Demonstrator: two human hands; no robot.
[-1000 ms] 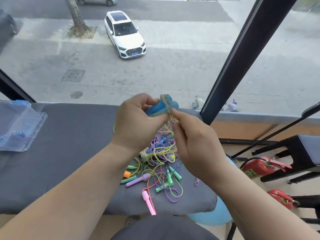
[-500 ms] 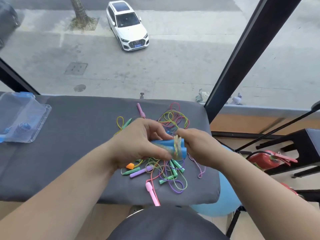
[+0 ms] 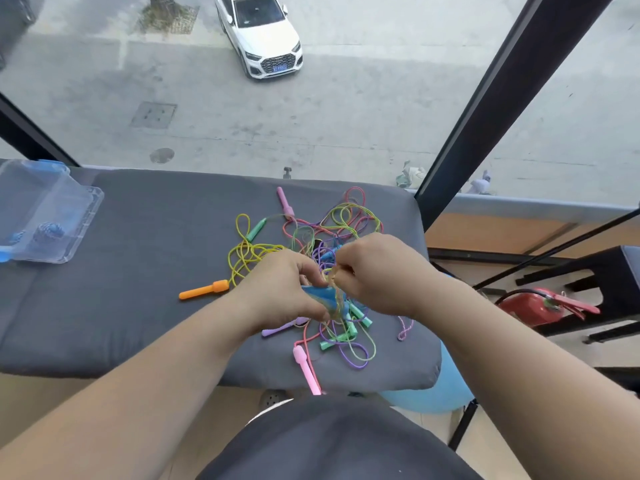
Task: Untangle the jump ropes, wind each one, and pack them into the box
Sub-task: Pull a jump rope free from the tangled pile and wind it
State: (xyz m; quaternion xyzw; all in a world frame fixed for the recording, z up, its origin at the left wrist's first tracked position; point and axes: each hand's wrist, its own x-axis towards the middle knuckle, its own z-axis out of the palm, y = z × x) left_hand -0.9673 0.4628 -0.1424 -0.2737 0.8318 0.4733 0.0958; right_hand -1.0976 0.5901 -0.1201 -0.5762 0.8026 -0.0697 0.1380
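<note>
The left grip [image 3: 284,289], a bare hand, is curling round a pair of blue plastic jump-rope handles [image 3: 322,296] and holding them just above the near part of the bench. The right grip [image 3: 381,275] is meeting the left at the fingertips and pinching a thin yellow-green cord [image 3: 333,276] that is wrapping those handles.

Beneath and beyond both hands, a tangle of pastel jump ropes [image 3: 346,220] is lying on the grey padded bench [image 3: 138,258], with loops of yellow, pink, purple and green cord crossing one another. An orange plastic handle [image 3: 204,291] is lying at the tangle's left edge. A pink plastic handle [image 3: 306,368] is reaching the bench's near edge.

The clear plastic box with blue latches [image 3: 83,209] is sitting well apart at the bench's far left, with a wound blue item showing inside it. A red fire extinguisher [image 3: 530,306] is lying on the floor to the right.
</note>
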